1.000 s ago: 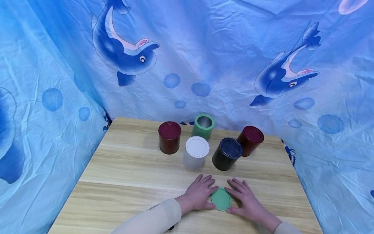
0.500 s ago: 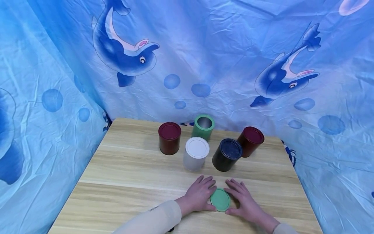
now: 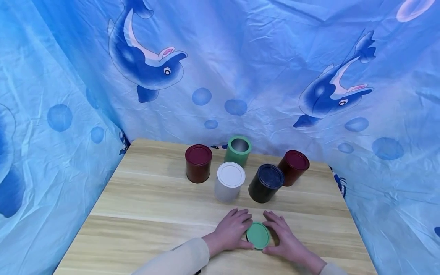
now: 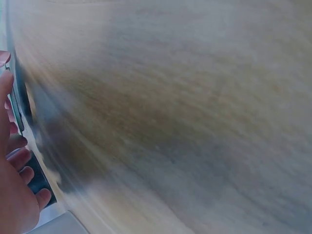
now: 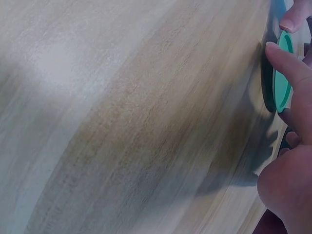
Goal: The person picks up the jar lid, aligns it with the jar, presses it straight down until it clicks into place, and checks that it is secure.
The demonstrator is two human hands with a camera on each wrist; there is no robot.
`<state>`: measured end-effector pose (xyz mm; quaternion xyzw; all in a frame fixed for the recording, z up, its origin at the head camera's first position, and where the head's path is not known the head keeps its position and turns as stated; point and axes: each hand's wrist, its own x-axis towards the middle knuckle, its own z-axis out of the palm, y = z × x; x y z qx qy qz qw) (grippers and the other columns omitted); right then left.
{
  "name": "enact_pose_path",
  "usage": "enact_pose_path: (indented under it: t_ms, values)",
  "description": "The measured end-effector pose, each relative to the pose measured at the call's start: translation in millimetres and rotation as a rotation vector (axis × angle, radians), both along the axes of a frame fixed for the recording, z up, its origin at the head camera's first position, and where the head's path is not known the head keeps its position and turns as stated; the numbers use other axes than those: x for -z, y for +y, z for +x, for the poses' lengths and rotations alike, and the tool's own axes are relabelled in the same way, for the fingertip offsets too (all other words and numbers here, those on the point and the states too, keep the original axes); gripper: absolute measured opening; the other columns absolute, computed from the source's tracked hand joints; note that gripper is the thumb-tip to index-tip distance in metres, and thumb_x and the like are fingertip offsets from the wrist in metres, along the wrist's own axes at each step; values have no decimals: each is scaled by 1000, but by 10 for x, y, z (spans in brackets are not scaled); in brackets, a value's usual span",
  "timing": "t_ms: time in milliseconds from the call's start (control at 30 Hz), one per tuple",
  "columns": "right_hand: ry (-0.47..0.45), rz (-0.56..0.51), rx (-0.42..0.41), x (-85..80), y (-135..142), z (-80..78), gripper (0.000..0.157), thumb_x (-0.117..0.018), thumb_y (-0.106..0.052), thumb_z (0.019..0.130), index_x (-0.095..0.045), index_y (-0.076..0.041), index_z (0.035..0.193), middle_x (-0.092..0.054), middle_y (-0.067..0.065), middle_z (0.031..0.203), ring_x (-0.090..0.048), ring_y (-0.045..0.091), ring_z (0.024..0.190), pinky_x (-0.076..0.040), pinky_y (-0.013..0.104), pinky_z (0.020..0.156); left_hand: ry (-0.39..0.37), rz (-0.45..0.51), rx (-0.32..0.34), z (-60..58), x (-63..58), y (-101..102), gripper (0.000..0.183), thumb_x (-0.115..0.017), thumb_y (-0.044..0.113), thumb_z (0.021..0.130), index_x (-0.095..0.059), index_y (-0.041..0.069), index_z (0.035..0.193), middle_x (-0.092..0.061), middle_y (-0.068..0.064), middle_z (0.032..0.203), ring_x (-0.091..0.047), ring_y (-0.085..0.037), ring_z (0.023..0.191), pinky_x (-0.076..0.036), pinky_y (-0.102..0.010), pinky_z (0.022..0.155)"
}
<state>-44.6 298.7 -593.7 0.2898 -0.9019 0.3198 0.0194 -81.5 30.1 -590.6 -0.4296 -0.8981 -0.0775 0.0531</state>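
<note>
Both hands hold a round green lid (image 3: 258, 235) between them, low over the wooden table near its front. My left hand (image 3: 233, 231) has thumb and forefinger curled at the lid's left rim. From the other side, my right hand (image 3: 283, 237) grips the right rim with thumb and bent forefinger. In the right wrist view the lid (image 5: 282, 80) stands edge-on, with a dark shadow beside it on the wood. Behind the hands, a green can (image 3: 236, 157) stands without a lid, its metallic inside showing.
A white can (image 3: 227, 191) and a black can (image 3: 261, 191) stand just beyond the hands. One dark red can (image 3: 198, 172) is at the back left, another (image 3: 290, 172) at the back right. Blue dolphin-print cloth (image 3: 220, 76) hangs around the table (image 3: 144, 206).
Both hands' fingers have curled in more closely round the lid. The hands and lid have shifted very slightly left. The cans stand as before.
</note>
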Motion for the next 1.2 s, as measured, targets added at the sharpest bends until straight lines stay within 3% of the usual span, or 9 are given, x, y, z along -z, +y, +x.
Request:
enact_pose_path:
  t_ms: [167,433,700,900,1200]
  values:
    - [0,-12,-6,-65,-35,35,80,-99,-36,70,-67,0,134,-47,25,161,-39,52,145,3,17,128,0,29,3,45,-65,-60,78,-69,79,87,-72,18,136,-64,0,147,-53,-20,144,-46,-44,117]
    - [51,-17,-43,-224,-76,53,82,-100,-34,69,-65,-2,136,-46,26,161,-38,40,151,2,19,128,4,116,19,102,-297,-173,78,-73,75,87,-73,16,138,-66,0,146,-56,-21,142,-49,-43,115]
    - [126,-52,-67,-486,-169,78,85,-102,-29,63,-66,-8,137,-48,24,161,-39,32,153,-3,22,131,-47,208,2,187,-526,-295,78,-80,69,85,-71,14,140,-64,1,147,-55,-20,142,-48,-39,116]
    - [177,-58,-98,-703,-226,68,88,-103,-29,63,-64,-8,140,-46,22,163,-36,27,157,-4,28,132,-53,262,-21,246,-733,-390,82,-83,68,82,-70,13,142,-56,-5,157,-51,-24,147,-48,-42,116]
    - [183,-61,-125,-1069,-296,-73,89,-103,-28,65,-62,-5,141,-42,22,166,-27,25,162,-4,33,134,-7,406,5,169,-1053,-502,81,-92,59,77,-72,10,137,-54,-9,158,-51,-30,148,-51,-49,113]
